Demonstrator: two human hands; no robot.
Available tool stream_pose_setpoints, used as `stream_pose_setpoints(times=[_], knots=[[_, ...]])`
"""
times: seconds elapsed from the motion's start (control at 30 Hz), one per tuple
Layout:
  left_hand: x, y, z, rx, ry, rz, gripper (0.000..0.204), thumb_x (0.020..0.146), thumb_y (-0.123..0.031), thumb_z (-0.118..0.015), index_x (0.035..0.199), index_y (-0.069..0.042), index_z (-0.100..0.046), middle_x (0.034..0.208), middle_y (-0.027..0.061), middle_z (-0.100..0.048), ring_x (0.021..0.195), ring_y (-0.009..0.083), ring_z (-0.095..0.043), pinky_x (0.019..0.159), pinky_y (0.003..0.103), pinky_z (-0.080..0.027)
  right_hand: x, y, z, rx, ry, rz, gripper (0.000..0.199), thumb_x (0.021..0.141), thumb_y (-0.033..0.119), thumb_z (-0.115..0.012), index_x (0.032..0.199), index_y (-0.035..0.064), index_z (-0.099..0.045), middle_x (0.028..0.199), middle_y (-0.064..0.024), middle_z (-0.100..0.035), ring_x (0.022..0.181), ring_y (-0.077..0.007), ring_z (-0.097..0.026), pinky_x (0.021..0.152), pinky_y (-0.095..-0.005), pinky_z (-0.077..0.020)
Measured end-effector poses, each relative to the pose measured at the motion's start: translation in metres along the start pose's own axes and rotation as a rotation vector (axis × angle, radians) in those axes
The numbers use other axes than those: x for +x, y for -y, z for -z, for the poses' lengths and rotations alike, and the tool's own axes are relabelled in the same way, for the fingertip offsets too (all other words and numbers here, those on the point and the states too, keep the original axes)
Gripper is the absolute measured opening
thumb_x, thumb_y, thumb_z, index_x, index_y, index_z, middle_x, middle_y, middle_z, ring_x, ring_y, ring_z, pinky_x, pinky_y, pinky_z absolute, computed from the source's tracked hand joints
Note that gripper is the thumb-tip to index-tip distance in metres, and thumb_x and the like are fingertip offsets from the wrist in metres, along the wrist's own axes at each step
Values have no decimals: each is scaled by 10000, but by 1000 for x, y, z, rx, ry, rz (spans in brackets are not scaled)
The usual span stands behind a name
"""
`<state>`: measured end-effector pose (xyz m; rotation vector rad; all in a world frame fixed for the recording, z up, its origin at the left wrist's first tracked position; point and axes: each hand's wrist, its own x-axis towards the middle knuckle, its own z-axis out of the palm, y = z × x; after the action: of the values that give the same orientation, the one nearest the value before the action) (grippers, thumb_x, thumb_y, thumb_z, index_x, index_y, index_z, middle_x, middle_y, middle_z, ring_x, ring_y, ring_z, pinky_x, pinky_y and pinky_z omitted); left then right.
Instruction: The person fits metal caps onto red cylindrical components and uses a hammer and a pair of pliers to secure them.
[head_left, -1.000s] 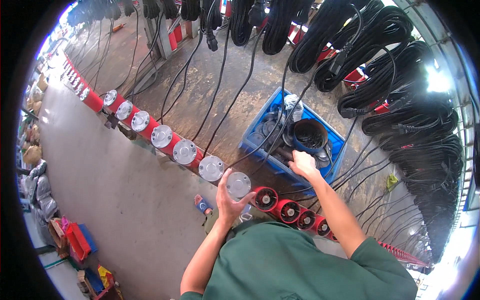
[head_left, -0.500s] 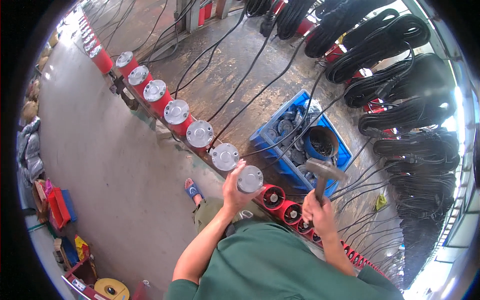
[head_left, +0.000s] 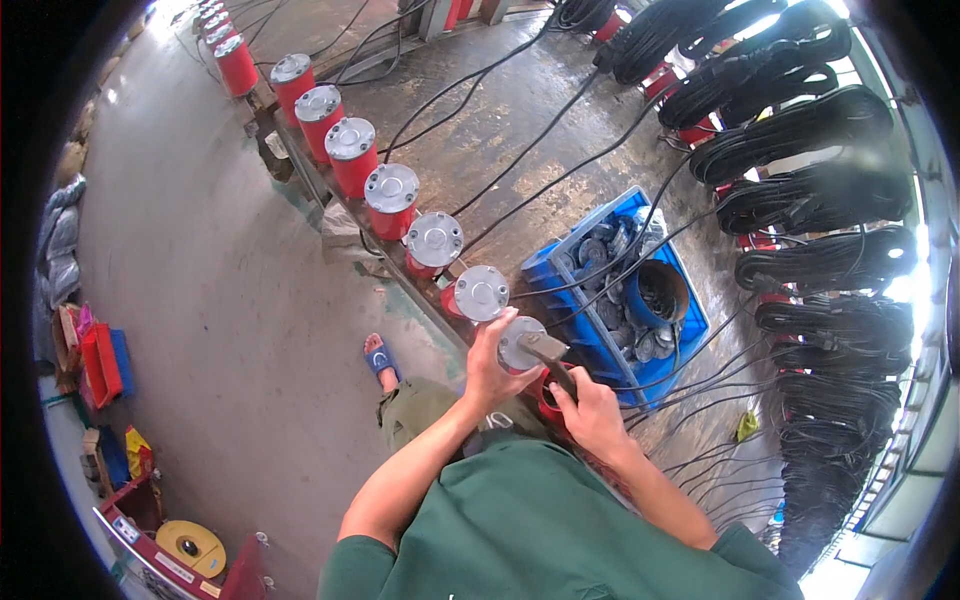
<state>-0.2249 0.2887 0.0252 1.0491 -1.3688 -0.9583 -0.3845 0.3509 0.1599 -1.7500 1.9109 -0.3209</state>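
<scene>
Workshop floor; hands [head_left: 545, 385] gripping cap [head_left: 520, 343], hammer [head_left: 552, 355].

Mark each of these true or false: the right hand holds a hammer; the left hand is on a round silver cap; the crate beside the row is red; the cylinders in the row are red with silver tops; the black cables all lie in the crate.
1. The right hand holds a hammer. True.
2. The left hand is on a round silver cap. True.
3. The crate is red. False: it is blue.
4. The row of cylinders is red with silver tops. True.
5. The black cables all lie in the crate. False: most hang in coils at the right.
</scene>
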Motion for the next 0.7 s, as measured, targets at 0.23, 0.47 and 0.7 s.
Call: stream_pose_setpoints(times=[0.23,0.47,0.7], knots=[[-3,2,0,-8,-24,26,928,629,-137,-979,1447,-39,-550,1427,184,-634,1356,352,-609,1133,437,-501,1,29,19,108,68,-42,244,1027,251,-686,1060,24,-602,751,-260,-665,749,-470,-702,613,-503,-518],[-5,9,1,-10,-80,1,990,609,-199,-1011,1475,-54,-554,1409,197,-625,1296,374,-627,1083,458,-525,13,44,33,25,191,-115,253,1022,233,-686,1119,-1,-674,747,-229,-674,675,-368,-701,619,-434,-513],[-6,17,-2,-11,-79,-94,1002,600,-233,-1000,1479,-36,-561,1332,228,-627,1221,425,-619,1051,478,-507,1,12,-6,1,80,-67,207,1044,202,-658,1075,4,-609,755,-256,-656,748,-469,-693,610,-472,-498]])
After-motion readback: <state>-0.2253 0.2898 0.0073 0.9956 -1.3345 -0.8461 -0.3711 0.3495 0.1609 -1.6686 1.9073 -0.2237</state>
